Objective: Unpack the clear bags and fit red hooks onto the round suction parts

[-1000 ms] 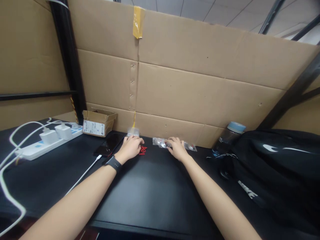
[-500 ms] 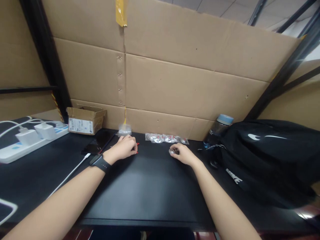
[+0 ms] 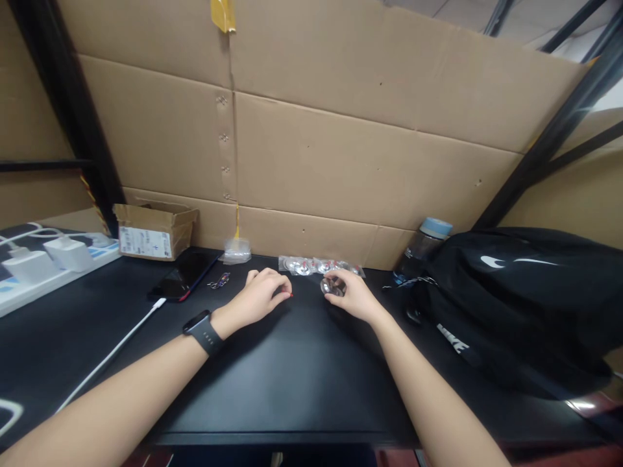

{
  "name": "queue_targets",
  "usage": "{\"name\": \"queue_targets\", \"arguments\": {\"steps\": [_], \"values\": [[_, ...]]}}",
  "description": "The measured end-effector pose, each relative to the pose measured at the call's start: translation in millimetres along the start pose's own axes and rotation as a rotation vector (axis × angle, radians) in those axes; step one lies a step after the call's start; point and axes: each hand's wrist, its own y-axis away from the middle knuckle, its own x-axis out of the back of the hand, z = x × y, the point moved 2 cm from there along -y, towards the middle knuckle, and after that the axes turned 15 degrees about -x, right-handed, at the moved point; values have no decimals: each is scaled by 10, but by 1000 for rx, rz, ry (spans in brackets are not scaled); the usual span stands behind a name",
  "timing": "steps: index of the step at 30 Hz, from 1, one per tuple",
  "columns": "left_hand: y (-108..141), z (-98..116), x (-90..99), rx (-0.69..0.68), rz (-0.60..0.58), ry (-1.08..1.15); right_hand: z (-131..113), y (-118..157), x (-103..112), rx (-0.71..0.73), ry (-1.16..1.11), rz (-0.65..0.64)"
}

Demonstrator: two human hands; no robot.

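My left hand [image 3: 265, 295], with a black watch on its wrist, pinches a small red item [image 3: 291, 296] above the black table [image 3: 287, 383]. Only a bit of that item shows at the fingertips. To its right, my right hand [image 3: 351, 297] grips a round, shiny, silvery disc [image 3: 329, 287] by its edge. Behind the hands, a row of clear packets [image 3: 318, 266] with round silvery pieces and red marks lies along the cardboard wall. A small keychain-like trinket [image 3: 220, 281] lies left of my left hand.
On the left stand an open cardboard box [image 3: 156, 230], a phone [image 3: 182, 275] with a white cable, and a power strip [image 3: 104, 254]. Clear bags [image 3: 236, 251] lie by the wall. On the right are a bottle [image 3: 422, 250] and a black backpack [image 3: 525, 311].
My left hand has moved right, closer to my right hand, with the red item, uncovering the trinket. The disc in my right hand shows more fully. The view has shifted slightly.
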Motion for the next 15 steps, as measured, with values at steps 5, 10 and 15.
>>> {"name": "queue_targets", "arguments": {"steps": [5, 10, 15], "values": [[-24, 31, 54, 64, 83, 45, -299, 79, -144, 90, -71, 2], [-29, 83, 26, 96, 175, 208, -482, 140, -270, 134, -146, -10], [-52, 95, -60, 90, 271, 472, -568, 173, -346, 156, -196, 19]]}}
